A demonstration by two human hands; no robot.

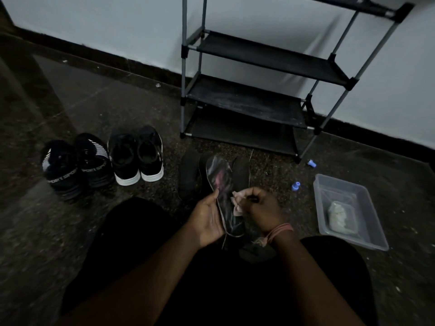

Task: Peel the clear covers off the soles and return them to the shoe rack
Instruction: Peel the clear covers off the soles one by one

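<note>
Left hand [207,220]: cupped round upturned shoe [226,198].
Right hand [261,208]: pinched clear cover [237,203] edge.
Risk: film likely to tear midway; dim light hid remnants.

Black white-soled sneakers [136,156]; black rack [259,90]; clear tub [348,208].

The left hand [207,217] holds a sole [223,196] (seemingly clear-covered) while the right hand [261,208] pinches a crumpled scrap [237,201].

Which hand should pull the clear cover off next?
Right. The right hand already pinches the cover's lifted edge, while the left hand grips the sole steady.
</note>
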